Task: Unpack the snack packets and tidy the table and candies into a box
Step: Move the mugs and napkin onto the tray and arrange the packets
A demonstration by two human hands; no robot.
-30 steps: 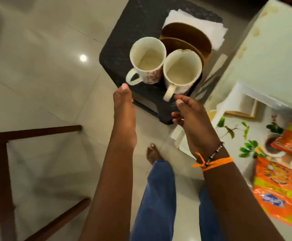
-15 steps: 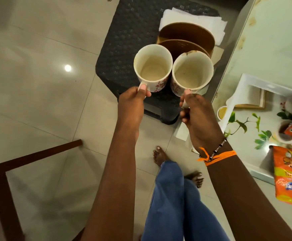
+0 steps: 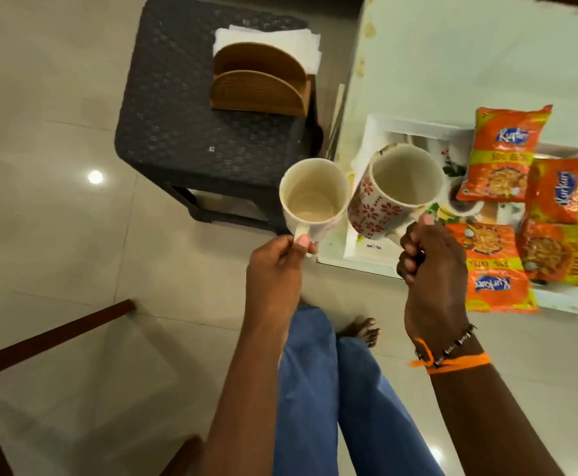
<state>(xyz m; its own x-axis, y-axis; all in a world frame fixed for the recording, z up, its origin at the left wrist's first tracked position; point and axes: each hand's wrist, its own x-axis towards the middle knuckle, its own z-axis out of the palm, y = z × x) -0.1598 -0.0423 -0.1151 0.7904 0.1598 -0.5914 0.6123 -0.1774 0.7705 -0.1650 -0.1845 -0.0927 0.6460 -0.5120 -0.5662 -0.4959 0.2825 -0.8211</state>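
A: What have you got in the hands?

B: I have a mug in each. My left hand [image 3: 275,269], centre of the frame, has thumb and fingers curled on the handle of a white mug [image 3: 313,195], which is upright and held above the floor. My right hand [image 3: 432,266], just to the right of it, grips the handle of a mug with red flowers [image 3: 397,190], tilted so its mouth leans toward the right of the frame. The two mugs look to be touching side to side. Both show a pale stained inside; I cannot tell if any liquid is left.

A: And the snack packets?

B: Right edge of the frame, on the pale table [image 3: 469,56]. I count four orange Kurkure packets [image 3: 507,156], unopened as far as I can see, lying flat and overlapping each other on a white tray [image 3: 377,132] with a leaf print. The flowered mug hangs over the tray's left part.

A: Anything else nearby?

B: Top centre, a dark woven-pattern plastic stool [image 3: 184,108] with a wooden napkin holder [image 3: 263,84] on it and white paper napkins [image 3: 280,39] behind the holder. Lower left, a dark wooden frame [image 3: 47,334] over the tiled floor [image 3: 40,97]. Bottom centre, blue trousers [image 3: 318,389] and a bare foot [image 3: 359,333]. An orange thread [image 3: 459,362] and a beaded band circle my right wrist.
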